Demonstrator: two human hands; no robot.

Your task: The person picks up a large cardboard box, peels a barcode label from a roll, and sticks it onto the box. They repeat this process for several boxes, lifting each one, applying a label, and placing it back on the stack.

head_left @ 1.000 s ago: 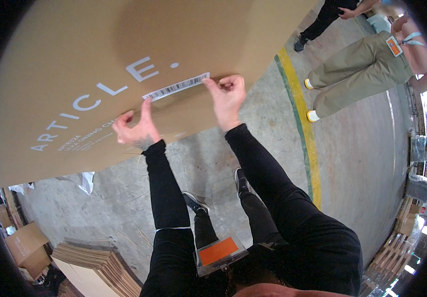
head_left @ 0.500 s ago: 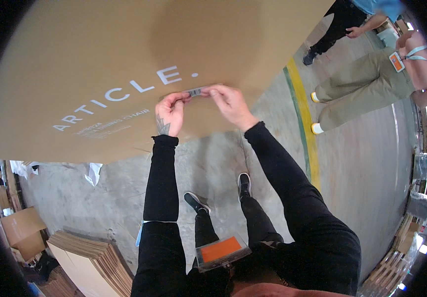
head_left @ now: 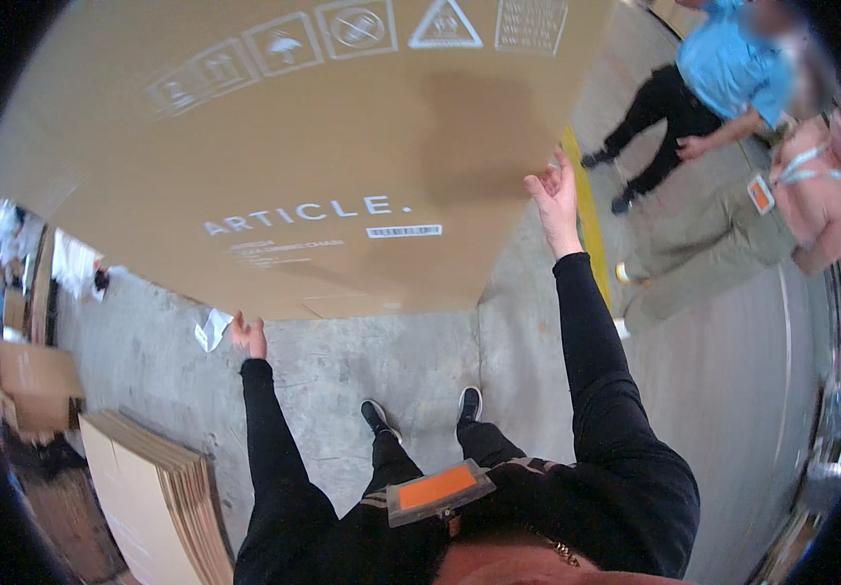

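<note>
A large brown cardboard box (head_left: 343, 127) with white print and pale handling symbols stands in front of me. A white barcode label (head_left: 404, 231) lies flat on it, beneath the big lettering. My left hand (head_left: 249, 337) is just below the box's lower left edge, its fingers apart and nothing visible in them. Beside the box's right edge, my right hand (head_left: 555, 200) is raised with thumb and fingers spread and holds nothing. Whether either hand touches the box, I cannot tell.
Flattened cardboard sheets (head_left: 152, 487) stand stacked at the lower left, with a white scrap (head_left: 212, 331) on the floor near the box. To the right, a person in blue (head_left: 732, 58) and a person in pink (head_left: 815, 185) stand past a yellow floor line (head_left: 591, 224).
Both hands have left the barcode label, which now sits flat on the box. My left hand went down and left, my right hand to the right. More of the box shows.
</note>
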